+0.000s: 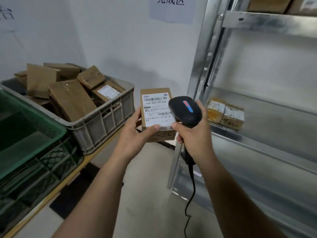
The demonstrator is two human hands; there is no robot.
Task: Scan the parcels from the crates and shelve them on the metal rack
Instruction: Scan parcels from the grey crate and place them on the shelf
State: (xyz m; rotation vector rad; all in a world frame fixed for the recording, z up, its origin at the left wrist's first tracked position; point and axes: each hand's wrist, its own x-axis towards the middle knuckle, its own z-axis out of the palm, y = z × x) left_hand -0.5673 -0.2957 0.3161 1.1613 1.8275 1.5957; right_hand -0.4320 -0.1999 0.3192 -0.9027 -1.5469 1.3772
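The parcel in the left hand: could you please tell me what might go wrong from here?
1. The scanner in the right hand sits close over the parcel, hiding part of its label, and the left hand has its thumb on the label's lower edge, so the read may fail.
2. The cable hangs beside the metal rack and could snag during shelving.

Two small brown cardboard parcels [232, 115] block the left front of the galvanised metal rack shelf [274, 126]; right of them it lies open.

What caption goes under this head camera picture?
Left hand holds a labelled parcel; right hand holds a barcode scanner over it, beside the metal rack.
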